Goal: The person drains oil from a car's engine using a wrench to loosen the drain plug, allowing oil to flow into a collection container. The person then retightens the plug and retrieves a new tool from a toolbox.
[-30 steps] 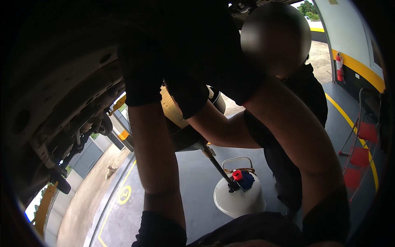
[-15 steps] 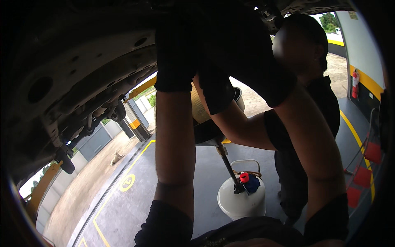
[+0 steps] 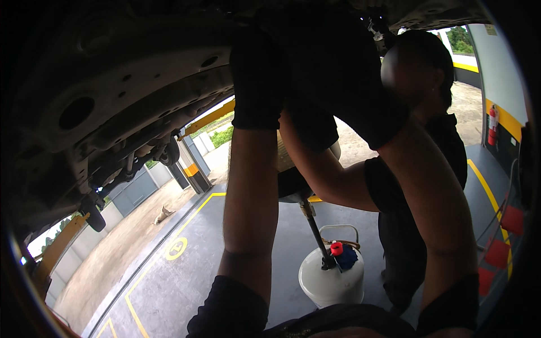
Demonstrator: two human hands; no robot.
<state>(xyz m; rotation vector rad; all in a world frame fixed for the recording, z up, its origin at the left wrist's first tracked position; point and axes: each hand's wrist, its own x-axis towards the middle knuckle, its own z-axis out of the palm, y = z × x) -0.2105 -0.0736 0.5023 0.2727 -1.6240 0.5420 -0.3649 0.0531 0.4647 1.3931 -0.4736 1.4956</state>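
My left hand [image 3: 256, 84], in a black glove, reaches up into the dark underside of a raised vehicle [image 3: 163, 50]. My right hand [image 3: 366, 96], also black-gloved, is lifted beside it, close to the same spot. The fingers of both hands are lost in shadow, so what they touch or hold is hidden. Between my forearms comes the black-gloved hand [image 3: 313, 127] of a co-worker, raised from the right. Behind these arms is a round, dark-bottomed drain pan [image 3: 293, 183] on a pole, partly covered by them.
A white drum [image 3: 332, 281] with a red cap, a dark blue cloth [image 3: 345, 259] and a handle stands below the pan. The co-worker [image 3: 420, 84] stands close at right. Red panels [image 3: 497, 253] and a fire extinguisher [image 3: 493, 127] are farther right. A yellow lift arm [image 3: 208, 119] lies left.
The view has shifted slightly, so the vehicle's underside and the surroundings sit a little lower and farther right. My hands stay raised in the same area, with the co-worker's hand between them.
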